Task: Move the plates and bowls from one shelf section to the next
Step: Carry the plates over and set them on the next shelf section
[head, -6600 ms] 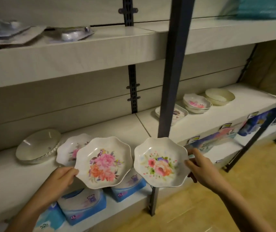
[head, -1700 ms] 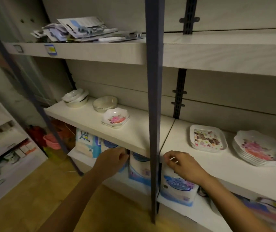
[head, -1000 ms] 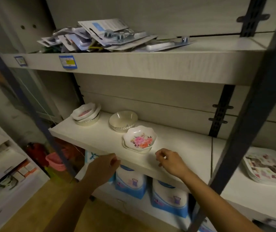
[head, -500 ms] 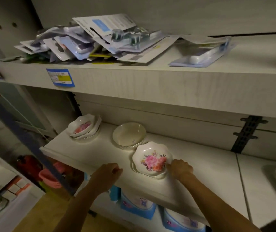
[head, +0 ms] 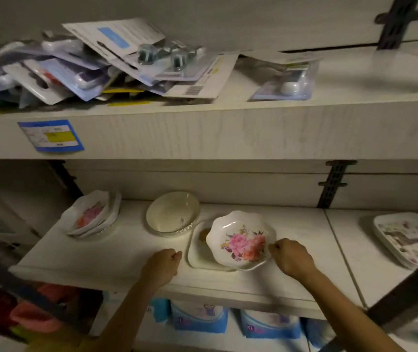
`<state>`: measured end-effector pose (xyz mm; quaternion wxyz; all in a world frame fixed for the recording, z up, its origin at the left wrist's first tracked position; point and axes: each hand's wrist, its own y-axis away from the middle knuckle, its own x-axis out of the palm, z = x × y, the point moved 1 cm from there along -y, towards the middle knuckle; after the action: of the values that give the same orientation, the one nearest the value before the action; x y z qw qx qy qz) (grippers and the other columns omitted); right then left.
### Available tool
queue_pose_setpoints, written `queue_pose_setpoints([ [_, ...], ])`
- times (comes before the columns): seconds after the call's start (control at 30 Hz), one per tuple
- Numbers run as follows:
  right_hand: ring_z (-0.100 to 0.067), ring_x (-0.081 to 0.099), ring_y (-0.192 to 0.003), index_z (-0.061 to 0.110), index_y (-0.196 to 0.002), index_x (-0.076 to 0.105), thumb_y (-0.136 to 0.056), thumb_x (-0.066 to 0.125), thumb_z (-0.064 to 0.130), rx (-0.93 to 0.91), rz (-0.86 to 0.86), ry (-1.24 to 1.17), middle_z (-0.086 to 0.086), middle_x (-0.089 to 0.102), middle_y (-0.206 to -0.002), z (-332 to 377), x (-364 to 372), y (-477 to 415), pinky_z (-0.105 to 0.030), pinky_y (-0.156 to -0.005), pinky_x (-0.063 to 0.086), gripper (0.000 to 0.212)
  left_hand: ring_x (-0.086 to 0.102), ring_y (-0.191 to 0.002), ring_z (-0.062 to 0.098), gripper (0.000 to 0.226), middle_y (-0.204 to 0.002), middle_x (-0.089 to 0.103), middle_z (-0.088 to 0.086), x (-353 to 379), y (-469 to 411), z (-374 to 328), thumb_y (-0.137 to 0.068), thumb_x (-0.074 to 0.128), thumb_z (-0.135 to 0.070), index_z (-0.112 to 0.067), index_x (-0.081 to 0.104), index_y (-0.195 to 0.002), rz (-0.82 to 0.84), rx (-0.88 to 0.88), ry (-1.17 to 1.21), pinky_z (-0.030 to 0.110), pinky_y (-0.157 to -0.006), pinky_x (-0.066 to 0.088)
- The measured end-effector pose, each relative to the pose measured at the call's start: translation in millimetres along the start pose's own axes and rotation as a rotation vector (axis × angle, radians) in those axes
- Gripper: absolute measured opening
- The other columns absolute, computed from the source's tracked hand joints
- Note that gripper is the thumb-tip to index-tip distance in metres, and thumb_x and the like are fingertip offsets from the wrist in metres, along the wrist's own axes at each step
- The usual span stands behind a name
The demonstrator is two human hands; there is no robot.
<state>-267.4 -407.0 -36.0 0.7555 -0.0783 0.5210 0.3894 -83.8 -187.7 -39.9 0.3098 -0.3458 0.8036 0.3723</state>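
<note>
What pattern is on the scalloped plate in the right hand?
White scalloped plate, pink and orange flowers; best in the head view.

Dim pale shelves (head: 228, 133), grey back wall (head: 228, 184)

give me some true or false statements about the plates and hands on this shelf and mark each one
1. The right hand pinches the rim of the floral plate. True.
2. The floral plate sits straight on the bare shelf. False: a white square plate lies under it.
3. A plain cream bowl stands behind and left of the floral plate. True.
4. The left hand holds the cream bowl. False: it is near the shelf's front edge, apart from the bowl.
5. The upper shelf holds bowls. False: the upper shelf holds carded packs.
</note>
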Motion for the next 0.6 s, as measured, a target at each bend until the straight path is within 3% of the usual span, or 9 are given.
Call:
queue_pose_setpoints([
  [0.1,-0.032,0.061,-0.094,0.008,-0.085,0.058,-0.097,0.035,0.031,0.033,-0.040,-0.034,-0.016,0.066,-0.101,-18,-13,30,-0.032,-0.076,0.044,0.035,0.063,-0.076,0.030,0.044,-0.097,0.070,0.020,11,-14,-13,-0.094,0.038,-0.037,0.000,0.061,-0.100,0.052,-0.027,-0.030,0.040,-0.080,0.053],
  [0.27,-0.027,0.055,-0.079,0.007,-0.076,0.056,-0.097,0.037,0.028,0.119,-0.122,-0.122,-0.008,0.057,-0.082,-38,-24,75,-0.031,-0.070,0.039,0.036,0.056,-0.054,0.021,0.042,-0.077,0.062,0.010,27,-35,-20,-0.094,0.043,-0.029,-0.001,0.042,-0.126,0.211,-0.124,0.109,0.028,-0.048,0.049],
  [0.47,-0.021,0.062,-0.074,0.006,-0.073,0.062,-0.095,0.041,0.030,0.211,-0.220,-0.245,-0.003,0.063,-0.072,-49,-22,109,-0.033,-0.070,0.048,0.039,0.051,-0.053,0.023,0.030,-0.066,0.054,0.014,38,-45,-16,-0.096,0.036,-0.009,0.006,0.042,-0.122,0.148,-0.084,0.197,0.029,-0.039,0.045],
  [0.6,-0.024,0.065,-0.078,0.003,-0.084,0.067,-0.096,0.041,0.030,0.239,-0.270,-0.292,-0.011,0.069,-0.082,-53,-20,128,-0.039,-0.077,0.055,0.040,0.052,-0.057,0.024,0.033,-0.066,0.053,0.015,37,-40,-15,-0.096,0.033,-0.004,0.001,0.044,-0.125,0.117,0.004,0.202,0.031,-0.047,0.044],
])
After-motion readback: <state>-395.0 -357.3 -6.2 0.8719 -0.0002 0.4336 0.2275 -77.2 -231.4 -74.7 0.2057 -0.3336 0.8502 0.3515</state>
